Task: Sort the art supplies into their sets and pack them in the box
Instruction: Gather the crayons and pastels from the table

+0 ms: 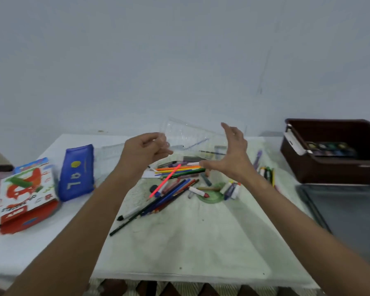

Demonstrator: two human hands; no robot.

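Note:
My left hand (142, 151) pinches the left edge of a clear plastic case (190, 135) and holds it up above the table. My right hand (231, 155) is spread open at the case's right side, thumb stretched toward the left; whether it touches the case I cannot tell. Below them lies a heap of coloured pencils (175, 178), pens and crayons (198, 191) on the white table (179, 242). A brown box (329, 167) stands at the right with a paint palette (329, 147) inside.
A blue pencil pouch (76, 171) and a red and white crayon box (26, 195) lie at the left. More crayons (265, 173) sit right of the heap. A dark flat lid (346, 216) lies at the right front. The wall is close behind.

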